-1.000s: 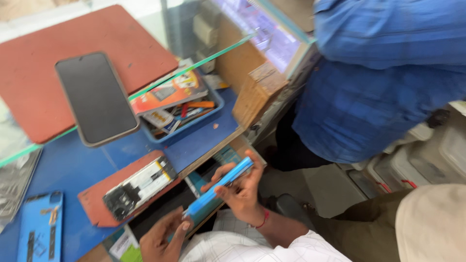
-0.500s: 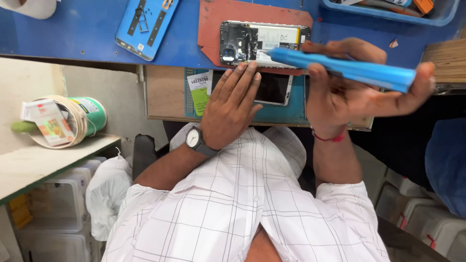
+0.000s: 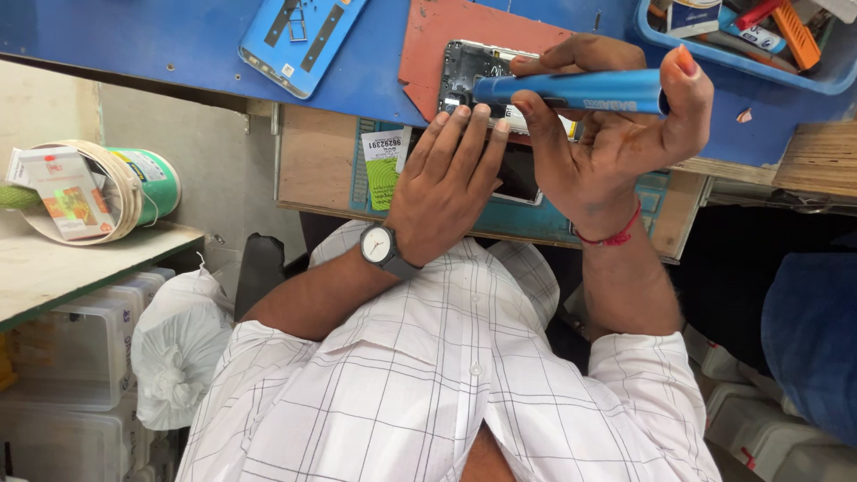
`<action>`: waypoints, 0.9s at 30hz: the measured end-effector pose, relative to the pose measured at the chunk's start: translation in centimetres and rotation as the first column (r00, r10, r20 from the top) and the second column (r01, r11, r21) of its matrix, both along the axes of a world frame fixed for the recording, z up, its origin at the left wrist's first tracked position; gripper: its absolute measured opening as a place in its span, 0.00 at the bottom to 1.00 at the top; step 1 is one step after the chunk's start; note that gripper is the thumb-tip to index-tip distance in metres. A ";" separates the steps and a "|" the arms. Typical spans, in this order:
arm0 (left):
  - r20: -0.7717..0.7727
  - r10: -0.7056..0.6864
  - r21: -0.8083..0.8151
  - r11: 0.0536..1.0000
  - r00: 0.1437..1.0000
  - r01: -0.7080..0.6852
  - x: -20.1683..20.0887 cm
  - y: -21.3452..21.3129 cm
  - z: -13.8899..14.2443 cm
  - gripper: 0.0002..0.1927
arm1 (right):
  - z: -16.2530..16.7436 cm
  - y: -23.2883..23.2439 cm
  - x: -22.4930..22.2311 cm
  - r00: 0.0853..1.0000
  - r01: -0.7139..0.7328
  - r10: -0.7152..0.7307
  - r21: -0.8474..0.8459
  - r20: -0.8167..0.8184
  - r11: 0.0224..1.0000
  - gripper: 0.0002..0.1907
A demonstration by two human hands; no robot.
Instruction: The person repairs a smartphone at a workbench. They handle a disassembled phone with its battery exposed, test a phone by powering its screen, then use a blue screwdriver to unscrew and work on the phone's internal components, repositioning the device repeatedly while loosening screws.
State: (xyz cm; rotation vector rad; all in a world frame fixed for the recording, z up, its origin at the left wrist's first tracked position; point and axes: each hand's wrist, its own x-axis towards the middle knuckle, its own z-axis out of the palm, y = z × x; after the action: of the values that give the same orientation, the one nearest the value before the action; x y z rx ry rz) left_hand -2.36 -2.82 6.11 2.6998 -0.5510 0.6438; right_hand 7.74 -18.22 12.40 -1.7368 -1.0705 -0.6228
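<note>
My right hand point(image 3: 607, 134) is shut on a blue cylindrical tool point(image 3: 571, 91), held level with its tip over an opened phone point(image 3: 469, 71). The phone lies with its insides showing on a red mat point(image 3: 437, 31) at the edge of the blue tabletop point(image 3: 134, 36). My left hand point(image 3: 446, 174), with a watch on the wrist, lies flat, its fingertips resting on the phone's near edge. It holds nothing. Below the hands is an open wooden drawer point(image 3: 312, 161) with a green and white card point(image 3: 384, 161) in it.
A blue phone frame point(image 3: 299, 36) lies left of the mat. A blue tray point(image 3: 741, 45) of small tools sits at the top right. A green tin point(image 3: 143, 183) with a small box stands on a low shelf, over a white bag point(image 3: 178, 344). A person in blue point(image 3: 812, 330) is at right.
The view has tipped down toward my lap. The blue tool has come up from the drawer to the opened phone, and my left hand has settled flat against the phone's edge.
</note>
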 end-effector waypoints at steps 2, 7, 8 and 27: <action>0.013 -0.010 0.015 1.000 1.000 0.010 0.3 0.3 0.2 0.27 | 0.2 0.2 0.0 1.000 -0.010 0.009 -0.017 -0.021 1.000 0.48; 0.019 -0.025 0.042 0.999 1.000 0.024 0.5 0.6 0.6 0.26 | 0.7 0.7 0.3 0.999 -0.024 0.022 -0.049 -0.033 0.999 0.48; 0.022 -0.023 0.045 0.999 0.999 0.022 0.5 0.6 0.6 0.26 | 0.9 0.7 0.3 0.998 -0.043 0.040 -0.069 -0.047 0.997 0.47; 0.050 0.005 0.104 0.995 0.999 -0.010 1.0 -1.4 3.3 0.32 | 5.7 1.8 0.5 0.984 0.125 -0.152 -0.252 -0.091 0.960 0.34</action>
State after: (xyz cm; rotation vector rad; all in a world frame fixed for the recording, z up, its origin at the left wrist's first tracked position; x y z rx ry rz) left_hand -1.32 -4.19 9.42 2.7905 -0.6037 0.7049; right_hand 8.21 -16.47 18.10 -2.0507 -0.9873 -0.4893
